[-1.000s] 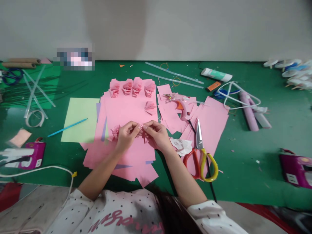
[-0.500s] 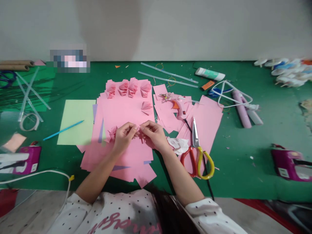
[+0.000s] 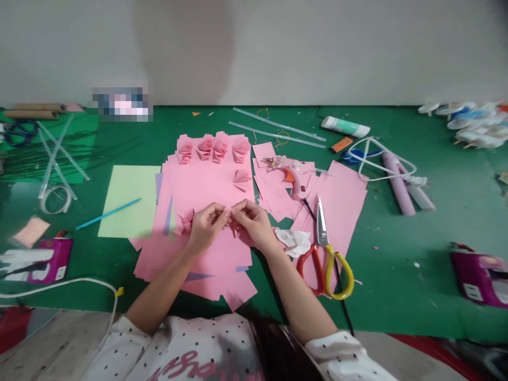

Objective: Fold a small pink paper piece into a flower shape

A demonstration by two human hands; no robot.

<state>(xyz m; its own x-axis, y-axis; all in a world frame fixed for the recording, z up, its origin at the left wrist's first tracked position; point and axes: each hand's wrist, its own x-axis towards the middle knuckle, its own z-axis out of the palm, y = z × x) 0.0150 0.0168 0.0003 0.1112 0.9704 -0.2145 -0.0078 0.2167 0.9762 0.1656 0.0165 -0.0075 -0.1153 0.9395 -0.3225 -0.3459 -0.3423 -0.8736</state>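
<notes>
Left hand [image 3: 204, 226]: fingers curled, thumb and forefinger pinching the left end of a small folded pink paper piece [image 3: 229, 213].
Right hand [image 3: 254, 222]: fingers bent, tips pinched narrow on the right end of the same piece; fingertips of both hands nearly touching.
Paper piece: held between both hands, just above the pink sheet stack [image 3: 206, 185], centre of the green table mat [image 3: 397, 264].
Loose fan: one pleated pink fan [image 3: 186, 219] lies just left of the left hand, on the stack.
Finished fans: row of four pleated pink fans [image 3: 214, 147] at the stack's far edge; a fifth [image 3: 241, 178] alone below it, right side.
Scissors [image 3: 325, 254]: red and yellow handles, blades shut, just right of the right forearm, on pink sheets.
Tissue: crumpled white scrap [image 3: 294, 241] between right wrist and scissors.
Glue gun [image 3: 289, 173]: pinkish, lying on pink offcuts beyond the scissors, black cord trailing toward the near edge.
Green sheet [image 3: 129, 201]: pale, left of the stack, blue stick [image 3: 108, 214] across it.
Glue tube [image 3: 344, 126]: white-teal, far right of the stack.
</notes>
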